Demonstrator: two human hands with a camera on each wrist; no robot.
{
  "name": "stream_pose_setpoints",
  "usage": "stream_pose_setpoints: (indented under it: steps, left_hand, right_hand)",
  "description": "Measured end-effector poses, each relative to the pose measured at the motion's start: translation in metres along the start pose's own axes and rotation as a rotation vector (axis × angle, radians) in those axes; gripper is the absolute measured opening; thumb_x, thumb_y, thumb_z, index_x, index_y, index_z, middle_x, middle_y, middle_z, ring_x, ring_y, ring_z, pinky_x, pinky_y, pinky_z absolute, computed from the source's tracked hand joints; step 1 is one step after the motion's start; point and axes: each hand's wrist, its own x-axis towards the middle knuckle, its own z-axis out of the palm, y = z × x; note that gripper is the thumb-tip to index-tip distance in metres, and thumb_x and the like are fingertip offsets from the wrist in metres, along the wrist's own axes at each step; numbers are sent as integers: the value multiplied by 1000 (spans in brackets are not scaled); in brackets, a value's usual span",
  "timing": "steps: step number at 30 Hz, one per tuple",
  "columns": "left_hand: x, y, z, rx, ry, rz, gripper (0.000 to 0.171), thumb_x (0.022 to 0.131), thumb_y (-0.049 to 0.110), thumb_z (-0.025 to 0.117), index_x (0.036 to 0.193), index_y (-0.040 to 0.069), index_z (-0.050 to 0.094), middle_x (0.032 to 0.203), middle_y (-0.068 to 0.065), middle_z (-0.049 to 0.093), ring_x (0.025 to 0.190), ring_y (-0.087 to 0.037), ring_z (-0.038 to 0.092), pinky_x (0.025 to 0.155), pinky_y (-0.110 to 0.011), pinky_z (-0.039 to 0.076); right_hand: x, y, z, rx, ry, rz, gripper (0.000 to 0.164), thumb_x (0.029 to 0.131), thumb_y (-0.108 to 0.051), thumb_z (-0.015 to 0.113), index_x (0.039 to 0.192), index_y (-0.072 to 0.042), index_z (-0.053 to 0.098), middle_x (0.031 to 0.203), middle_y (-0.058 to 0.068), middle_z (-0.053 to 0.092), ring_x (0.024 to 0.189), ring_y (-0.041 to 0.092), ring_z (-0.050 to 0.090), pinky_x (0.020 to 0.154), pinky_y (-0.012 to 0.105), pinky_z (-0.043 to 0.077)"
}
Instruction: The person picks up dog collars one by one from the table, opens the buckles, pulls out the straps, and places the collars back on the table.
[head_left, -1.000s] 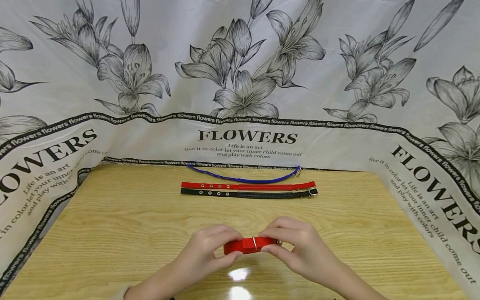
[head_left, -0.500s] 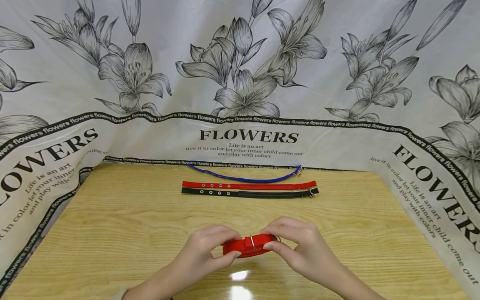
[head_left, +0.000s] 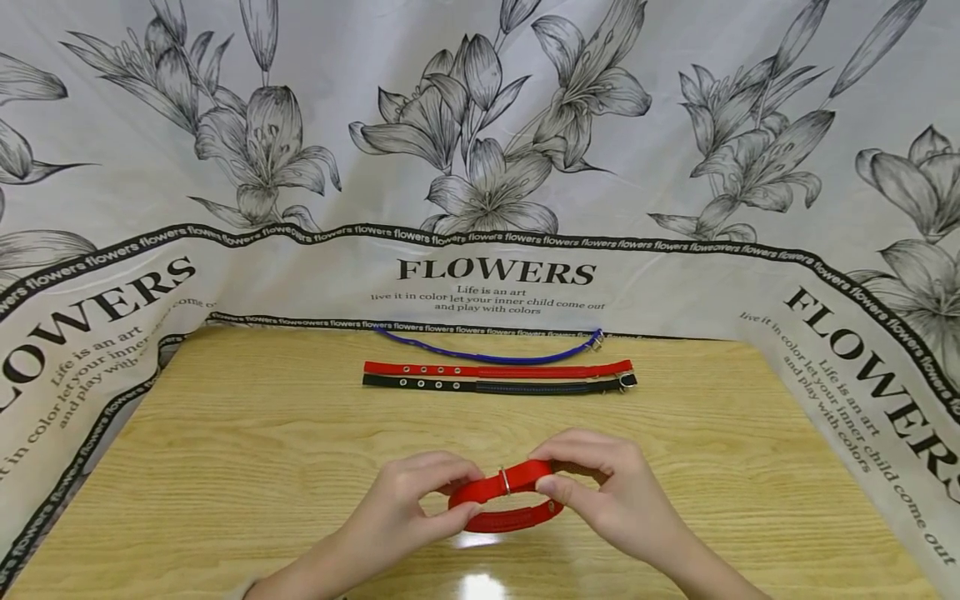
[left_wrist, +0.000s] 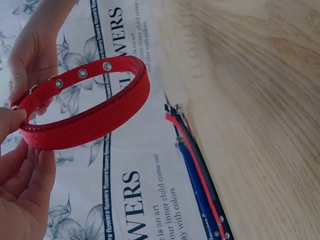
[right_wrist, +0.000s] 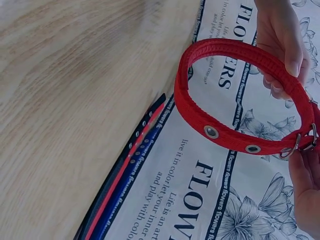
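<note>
A red pet collar (head_left: 506, 522) is bent into a loop and held above the table between both hands. My left hand (head_left: 420, 500) pinches its left side between thumb and fingers. My right hand (head_left: 603, 487) pinches the strap at the right, with the thumb in front. A metal keeper ring (head_left: 505, 481) crosses the near band. In the right wrist view a buckle (right_wrist: 311, 136) and a D-ring (right_wrist: 290, 153) sit by the right fingers, and metal eyelets (right_wrist: 211, 131) line the strap. The left wrist view shows the padded band (left_wrist: 90, 127) curving away from the left fingers.
Toward the back of the wooden table (head_left: 262, 442) lie three straightened collars: a blue one (head_left: 517, 361), a red one (head_left: 525, 372) and a black one (head_left: 532, 388). Behind them hangs a white flower-print cloth (head_left: 495, 283), which also drapes along both sides.
The collar's loop has tilted and spread, so its lower band now shows below the upper one. My right hand has shifted slightly to the right; the left has barely moved.
</note>
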Motion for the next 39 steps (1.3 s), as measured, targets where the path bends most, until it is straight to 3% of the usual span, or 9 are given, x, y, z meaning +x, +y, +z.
stream_pose_setpoints:
  steps: [6,11,13,18,24,29,32,39]
  left_hand:
    - [0,3,2,-54,16,-50,25,75,-3,73,97,7,67,92,0,67,80,-8,60,69,-18,53]
    - [-3,2,3,-77,9,-71,24,76,-2,73,98,7,67,92,-2,67,81,-10,62,68,-19,53]
    - [-4,1,3,-71,10,-76,25,76,-2,74,98,6,67,91,-3,67,81,-10,62,68,-19,54]
    - [-6,1,3,-75,14,-106,23,77,-2,73,99,6,67,92,-2,68,81,-10,62,69,-20,54]
    - [-5,2,2,-81,8,-118,23,80,1,72,101,7,67,93,-1,68,82,-10,62,70,-20,54]
    - [-5,1,2,-86,5,-88,24,79,-1,72,102,6,67,93,-2,67,83,-11,63,71,-21,54]
    - [-5,1,0,-96,18,-113,24,80,0,72,102,8,67,95,-1,67,87,-11,63,72,-22,54]
    - [-8,1,-7,-188,108,-214,20,83,2,69,102,5,66,95,-4,66,87,-14,61,72,-29,56]
  right_hand:
    - [-2,0,0,150,22,85,18,81,10,64,98,4,67,91,9,64,69,15,63,58,27,55]
    - [-2,-2,-1,291,65,240,18,84,7,62,101,3,66,92,4,67,76,16,66,65,31,57]
    - [-1,-3,-1,324,78,278,18,84,7,62,102,3,66,91,7,67,78,17,67,67,33,57]
    - [1,-5,-2,272,72,312,18,84,3,65,101,9,64,88,13,66,75,18,67,67,34,57]
    - [2,-5,-2,250,67,309,19,83,3,66,101,8,65,91,5,66,75,17,67,66,32,57]
    - [2,-1,-4,205,4,218,27,81,5,67,108,2,67,102,7,66,89,18,64,77,29,54]
    - [0,4,-8,219,-32,179,34,80,9,66,114,3,64,110,7,65,98,18,63,84,28,52]
    - [-10,17,-19,218,-67,281,33,83,5,64,116,7,60,111,-1,64,97,15,63,78,28,54]
